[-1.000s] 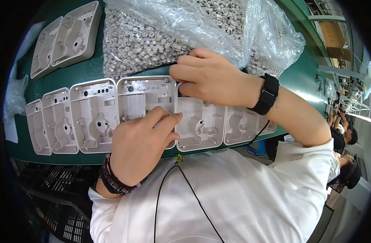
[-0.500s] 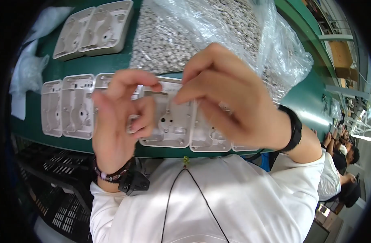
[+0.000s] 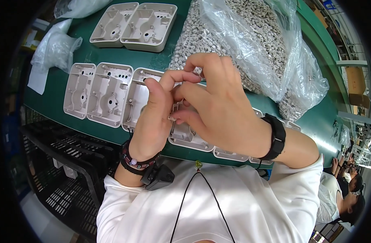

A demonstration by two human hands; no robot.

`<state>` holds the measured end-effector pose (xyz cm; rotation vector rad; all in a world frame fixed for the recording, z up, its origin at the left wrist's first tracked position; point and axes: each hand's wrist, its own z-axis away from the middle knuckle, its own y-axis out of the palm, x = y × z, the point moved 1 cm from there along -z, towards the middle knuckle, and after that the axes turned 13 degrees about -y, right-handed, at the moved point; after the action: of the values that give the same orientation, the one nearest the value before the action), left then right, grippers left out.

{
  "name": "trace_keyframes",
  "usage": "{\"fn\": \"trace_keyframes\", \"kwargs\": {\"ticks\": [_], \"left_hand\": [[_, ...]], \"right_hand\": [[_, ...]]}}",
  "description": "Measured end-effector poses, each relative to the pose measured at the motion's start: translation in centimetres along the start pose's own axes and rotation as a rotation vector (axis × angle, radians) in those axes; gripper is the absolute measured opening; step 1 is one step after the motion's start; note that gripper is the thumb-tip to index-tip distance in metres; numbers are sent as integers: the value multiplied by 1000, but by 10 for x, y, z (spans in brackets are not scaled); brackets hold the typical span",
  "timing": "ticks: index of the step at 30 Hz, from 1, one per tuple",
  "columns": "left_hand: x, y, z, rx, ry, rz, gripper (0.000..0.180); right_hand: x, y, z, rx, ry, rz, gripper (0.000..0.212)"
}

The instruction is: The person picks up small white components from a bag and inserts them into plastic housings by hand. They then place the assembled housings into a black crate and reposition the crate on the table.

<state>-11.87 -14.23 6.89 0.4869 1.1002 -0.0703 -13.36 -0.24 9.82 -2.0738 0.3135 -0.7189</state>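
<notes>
My left hand (image 3: 153, 115) is raised over a row of beige plastic housings, palm turned inward and fingers curled around small pale plastic pieces mostly hidden in it. Against it works my right hand (image 3: 226, 103), fingers bent and thumb tip at a small pale piece (image 3: 171, 118) by the left palm. Another small whitish piece (image 3: 198, 71) shows between the left index fingertip and the right hand's bent finger. Directly under the hands lies one housing (image 3: 189, 140), partly covered by them. Left of it stand more open housings (image 3: 109, 91), with round bosses and holes inside.
A large clear plastic bag (image 3: 250, 36) heaped with small pale pieces lies at the far side. Two housings (image 3: 147, 30) sit at the back left, near crumpled plastic bags (image 3: 56, 46). A black crate (image 3: 64, 174) stands below the green table (image 3: 112, 139). People sit far right.
My hands have come together; the right has moved left and down onto the left palm. The view has shifted, so the housings and bag appear farther right.
</notes>
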Motion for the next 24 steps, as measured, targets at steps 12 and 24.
{"fn": "trace_keyframes", "kwargs": {"ticks": [12,24], "left_hand": [[4,-13,9,-91,100,-267,40],[10,-26,9,-285,295,-930,22]], "right_hand": [[-20,-6,0,-171,80,-323,14],[-39,-8,9,66,-110,-90,15]]}}
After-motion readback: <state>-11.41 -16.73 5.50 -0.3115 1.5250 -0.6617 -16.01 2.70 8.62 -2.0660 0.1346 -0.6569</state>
